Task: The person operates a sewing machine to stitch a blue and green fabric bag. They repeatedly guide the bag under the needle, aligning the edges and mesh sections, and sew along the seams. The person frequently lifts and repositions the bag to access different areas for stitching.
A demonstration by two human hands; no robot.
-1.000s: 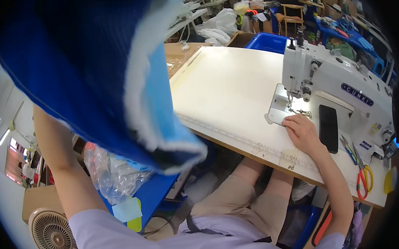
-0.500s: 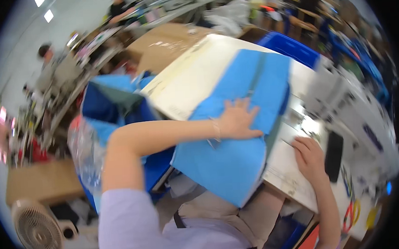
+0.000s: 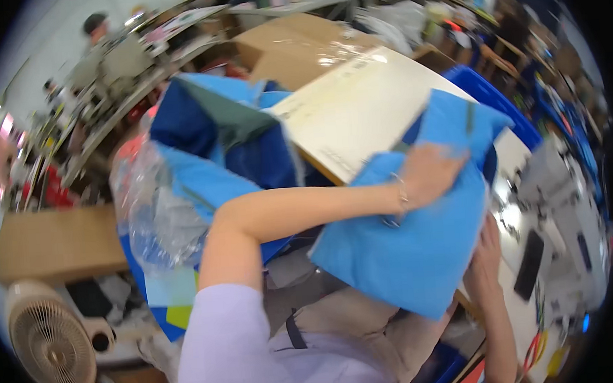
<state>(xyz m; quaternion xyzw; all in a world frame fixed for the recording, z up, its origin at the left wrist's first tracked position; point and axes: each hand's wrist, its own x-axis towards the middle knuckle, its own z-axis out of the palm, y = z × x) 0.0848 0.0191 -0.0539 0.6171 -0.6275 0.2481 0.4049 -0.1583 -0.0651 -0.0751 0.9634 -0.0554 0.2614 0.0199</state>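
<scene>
A light blue fabric piece (image 3: 401,249) with a dark strip lies over the white tabletop (image 3: 357,93) and hangs off its near edge toward my lap. My left hand (image 3: 433,173), with a thin bracelet at the wrist, is on the middle of the fabric; motion smears its fingers. Around it the cloth is bunched. At the fabric's right edge, my right hand (image 3: 486,254) points away from me, partly covered by the cloth. Its fingertips are hidden, so I cannot tell whether it grips the edge.
A sewing machine (image 3: 564,211) stands at the right, with a black pad (image 3: 530,265) beside it. Blue and dark fabric pieces (image 3: 247,135) and clear plastic (image 3: 157,215) are heaped left. Beyond are a blue bin (image 3: 497,102) and cardboard box (image 3: 290,45). A fan (image 3: 51,344) is lower left.
The view has swung left. The fabric's far end has come nearer and wrinkled under my left hand, which was flat and spread. My right hand has moved from the tabletop to the cloth's right edge.
</scene>
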